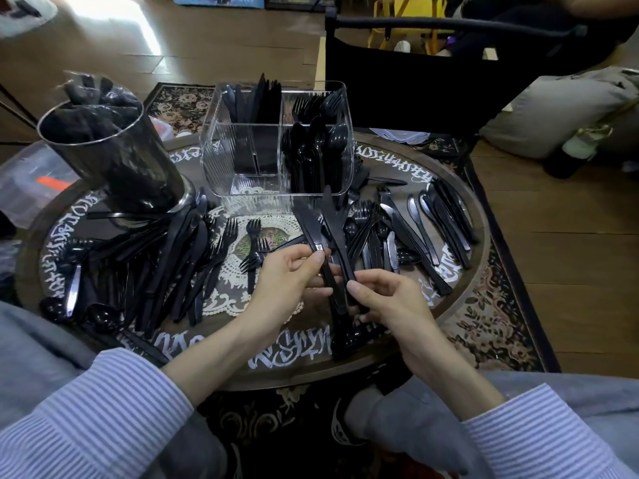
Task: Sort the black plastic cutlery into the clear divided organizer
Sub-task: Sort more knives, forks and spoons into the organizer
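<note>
Both hands (332, 281) pinch black knives (325, 229) (blades up) just before the organizer (276, 198)

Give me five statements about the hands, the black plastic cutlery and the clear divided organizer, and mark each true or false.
1. Both hands hold black plastic knives. True: the left hand and right hand grip them together.
2. The clear divided organizer lies on its side. False: it stands upright.
3. Spoons fill its near-right compartment. True.
4. Its near-left compartment is packed with forks. False: it looks empty.
5. The shiny metal cylinder stands right of the organizer. False: it stands to its left.
</note>
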